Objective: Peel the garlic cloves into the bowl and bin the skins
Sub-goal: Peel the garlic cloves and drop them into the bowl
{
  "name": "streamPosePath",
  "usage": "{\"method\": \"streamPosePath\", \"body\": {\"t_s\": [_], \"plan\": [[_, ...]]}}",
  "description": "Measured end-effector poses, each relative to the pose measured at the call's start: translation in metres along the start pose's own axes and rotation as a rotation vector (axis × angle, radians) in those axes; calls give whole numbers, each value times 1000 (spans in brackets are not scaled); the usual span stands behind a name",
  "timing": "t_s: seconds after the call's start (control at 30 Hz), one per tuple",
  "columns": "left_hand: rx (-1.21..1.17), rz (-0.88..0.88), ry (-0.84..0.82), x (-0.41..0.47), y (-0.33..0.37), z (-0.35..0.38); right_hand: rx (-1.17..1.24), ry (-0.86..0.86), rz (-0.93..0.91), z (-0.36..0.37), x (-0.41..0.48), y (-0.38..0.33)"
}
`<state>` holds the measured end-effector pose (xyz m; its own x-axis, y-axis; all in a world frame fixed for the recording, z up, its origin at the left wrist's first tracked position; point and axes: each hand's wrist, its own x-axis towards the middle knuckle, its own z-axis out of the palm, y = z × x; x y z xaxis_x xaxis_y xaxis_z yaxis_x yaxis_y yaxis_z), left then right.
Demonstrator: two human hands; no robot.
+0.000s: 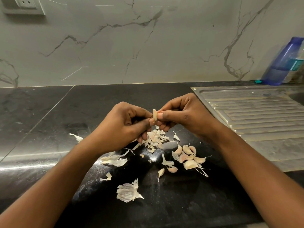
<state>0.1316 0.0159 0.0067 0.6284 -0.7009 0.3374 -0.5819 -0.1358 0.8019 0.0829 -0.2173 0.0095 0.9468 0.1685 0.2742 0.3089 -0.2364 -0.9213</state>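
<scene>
A pale garlic clove (154, 114) is held upright between both hands above the black counter (49, 129). My left hand (126, 125) pinches its lower end with thumb and fingers. My right hand (179, 115) pinches its side with thumb and forefinger. Below the hands lies a heap of papery skins (155, 139). Several unpeeled cloves (189, 157) lie in a cluster to the right of the heap. Larger skin pieces (128, 192) are scattered nearer to me. No bowl or bin is in view.
A steel sink drainboard (256, 116) adjoins the counter on the right. A blue plastic bottle (282, 63) stands at the back right against the marble wall. A wall socket (24, 4) is at the top left.
</scene>
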Motion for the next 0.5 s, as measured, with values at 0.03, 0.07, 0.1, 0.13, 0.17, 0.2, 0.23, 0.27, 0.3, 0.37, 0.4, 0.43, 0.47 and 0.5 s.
{"method": "streamPosePath", "body": {"t_s": [0.03, 0.07, 0.1, 0.13, 0.17, 0.2, 0.23, 0.27, 0.3, 0.37, 0.4, 0.43, 0.47, 0.5], "plan": [[-17, -1, 3, 0, 1, -1, 14, -7, 1, 0, 0, -1], [-35, 0, 3, 0, 2, -2, 29, -17, 2, -1, 0, -1], [-53, -3, 1, 0, 4, -3, 43, -25, 3, -1, -1, -2], [-67, -8, -2, 0, 5, -4, 50, -29, 5, -1, -1, -3], [-73, -16, -3, 0, 5, -4, 50, -29, 6, -1, -1, -3], [-68, -22, 2, 0, 5, -4, 45, -27, 8, -1, 0, -3], [-52, -24, 17, 0, 5, -4, 40, -22, 10, 0, 1, -2], [-28, -18, 47, 0, 4, -3, 35, -15, 12, -1, 1, -2], [0, -5, 86, 0, 3, -2, 31, -6, 13, -1, 1, -1], [26, 32, 165, 0, 3, 0, 21, 9, 15, -1, 2, 0], [16, 47, 196, 0, 2, 1, 11, 11, 17, -1, 2, 0], [-3, 53, 217, 0, 2, 2, 0, 12, 17, 0, 2, 1], [-16, 54, 230, 1, 2, 3, -8, 9, 17, 1, 3, 1], [-20, 51, 238, 1, 2, 3, -15, 7, 17, 1, 3, 2]]}}
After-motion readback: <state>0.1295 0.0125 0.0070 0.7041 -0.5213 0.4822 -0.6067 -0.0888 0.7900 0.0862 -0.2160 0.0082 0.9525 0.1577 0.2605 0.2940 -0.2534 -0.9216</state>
